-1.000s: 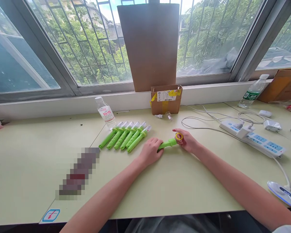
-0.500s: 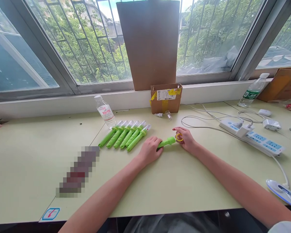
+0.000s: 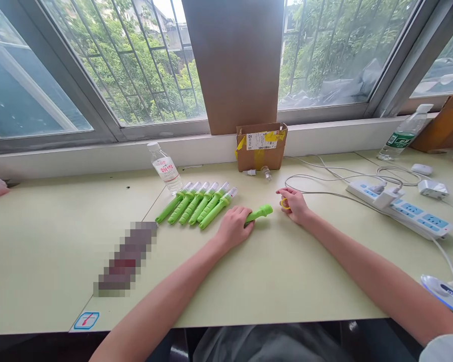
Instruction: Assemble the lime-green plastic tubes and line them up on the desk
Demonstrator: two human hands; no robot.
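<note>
My left hand (image 3: 234, 226) is wrapped round a green plastic handle (image 3: 261, 212), whose ribbed, threaded-looking end points right. A short gap away, my right hand (image 3: 296, 206) is closed on a thin yellow ring (image 3: 284, 203), its index finger reaching leftward. To the left of my left hand lie several green handles with clear tips (image 3: 202, 205), side by side in a slanted row. Near the cardboard box, a small clear plastic cap (image 3: 266, 173) and a small white piece (image 3: 250, 172) rest on the table.
Behind stand a small cardboard box (image 3: 262, 153) and a tilted water bottle (image 3: 165, 168). On the right are a power strip (image 3: 415, 213), looping cables (image 3: 317, 176), a charger (image 3: 433, 189) and a second bottle (image 3: 403, 133). A blurred dark object (image 3: 126, 259) lies left.
My right hand, with the yellow ring, has drawn slightly away from the handle's end, to the right. My left hand keeps its hold. The camera view has shifted a little.
</note>
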